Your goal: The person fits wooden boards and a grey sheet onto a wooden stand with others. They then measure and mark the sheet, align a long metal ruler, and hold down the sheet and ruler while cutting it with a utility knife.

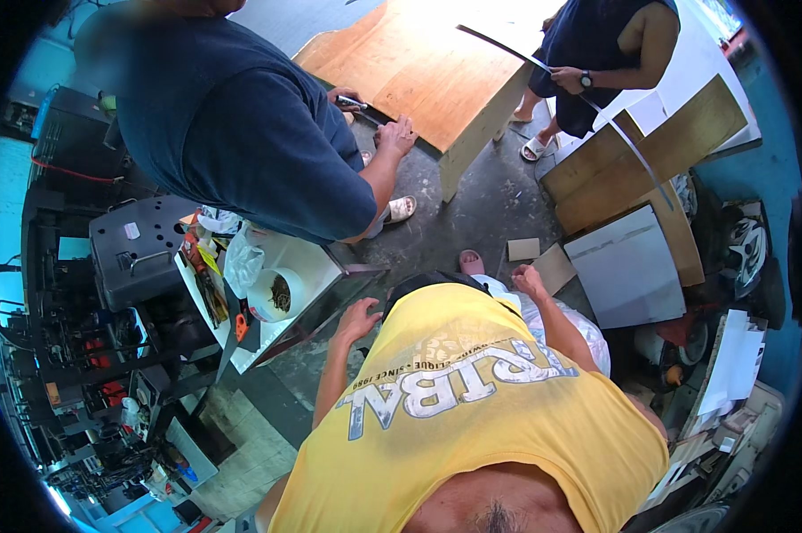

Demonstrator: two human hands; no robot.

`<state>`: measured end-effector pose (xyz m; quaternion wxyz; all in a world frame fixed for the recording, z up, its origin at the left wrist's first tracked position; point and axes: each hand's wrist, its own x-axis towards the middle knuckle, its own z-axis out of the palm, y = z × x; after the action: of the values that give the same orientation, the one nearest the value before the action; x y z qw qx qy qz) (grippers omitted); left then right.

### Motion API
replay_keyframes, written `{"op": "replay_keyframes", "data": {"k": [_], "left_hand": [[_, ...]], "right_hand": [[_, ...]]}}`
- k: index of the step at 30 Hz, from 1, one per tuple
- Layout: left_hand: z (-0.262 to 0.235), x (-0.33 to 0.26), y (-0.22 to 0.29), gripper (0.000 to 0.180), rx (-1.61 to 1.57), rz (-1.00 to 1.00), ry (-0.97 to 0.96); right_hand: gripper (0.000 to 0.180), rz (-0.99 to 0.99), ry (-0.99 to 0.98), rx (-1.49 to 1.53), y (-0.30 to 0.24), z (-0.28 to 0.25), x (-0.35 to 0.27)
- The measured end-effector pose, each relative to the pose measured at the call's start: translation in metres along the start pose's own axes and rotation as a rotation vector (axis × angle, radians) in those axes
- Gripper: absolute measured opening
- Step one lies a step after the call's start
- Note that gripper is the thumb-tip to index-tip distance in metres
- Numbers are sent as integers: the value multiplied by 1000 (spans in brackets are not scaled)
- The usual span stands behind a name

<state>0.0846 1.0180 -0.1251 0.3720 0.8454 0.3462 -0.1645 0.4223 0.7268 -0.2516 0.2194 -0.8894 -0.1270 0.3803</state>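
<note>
My left hand [358, 320] hangs in the air beside my hip, fingers loosely stretched, with nothing visible in it. It is nearest to the white side table [307, 298], which bears a white tub [272, 295] of small dark pieces, a handsaw [241, 333] with an orange part and plastic bags. My right hand [530, 281] is held near my other hip, its fingers curled in, and I see nothing in them. Below it lies a pale plastic bag [583, 333]. Past my hands stands a wooden-topped table [418, 67].
At the left, a co-worker in a dark shirt [250, 142] leans over the table edge with a hand tool [351, 103]. Another person [610, 49] holds a long thin strip [627, 138]. Boards [627, 266] lean at the right; dark machinery [72, 355] fills the left.
</note>
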Motion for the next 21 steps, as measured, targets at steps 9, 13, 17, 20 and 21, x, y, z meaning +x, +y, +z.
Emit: {"op": "replay_keyframes", "data": {"k": [9, 13, 17, 20, 21], "left_hand": [[0, -1, 6, 38, -34, -51, -26], [2, -3, 6, 37, -37, -36, -20], [4, -4, 5, 37, -30, -38, -16], [6, -5, 5, 35, -7, -48, -7], [6, -5, 4, 35, -9, -37, -4]], "right_hand": [[22, -7, -11, 6, 6, 9, 9], [23, -66, -15, -6, 10, 12, 10], [23, -49, -21, -1, 13, 14, 10], [23, -49, -25, -3, 14, 15, 10], [23, -10, -1, -18, 15, 15, 10]]}}
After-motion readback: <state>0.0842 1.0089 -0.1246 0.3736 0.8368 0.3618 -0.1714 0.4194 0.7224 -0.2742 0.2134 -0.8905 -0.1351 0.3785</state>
